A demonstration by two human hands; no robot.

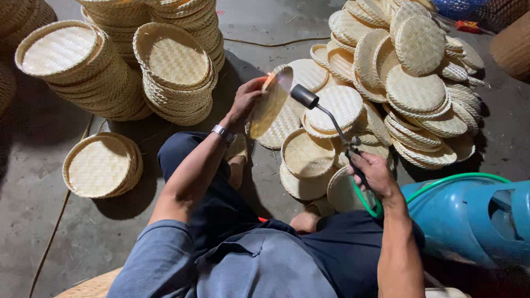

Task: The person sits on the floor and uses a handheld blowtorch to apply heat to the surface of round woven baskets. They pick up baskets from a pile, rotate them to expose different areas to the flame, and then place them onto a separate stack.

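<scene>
My left hand (243,102) holds a round woven bamboo tray (269,106) upright on its edge, a wristwatch on that wrist. My right hand (372,173) grips the handle of a gas torch (326,114) whose black nozzle points at the tray's upper rim. A small orange flame glows at that rim. A green hose (452,179) runs from the torch handle toward a blue gas cylinder (469,216) lying at my right. My bare feet rest on the floor among loose trays.
Tall stacks of woven trays (171,69) stand at the upper left, with a short stack (101,165) on the concrete floor at left. A loose heap of round trays (411,83) spreads to the right. A thin cord crosses the floor behind.
</scene>
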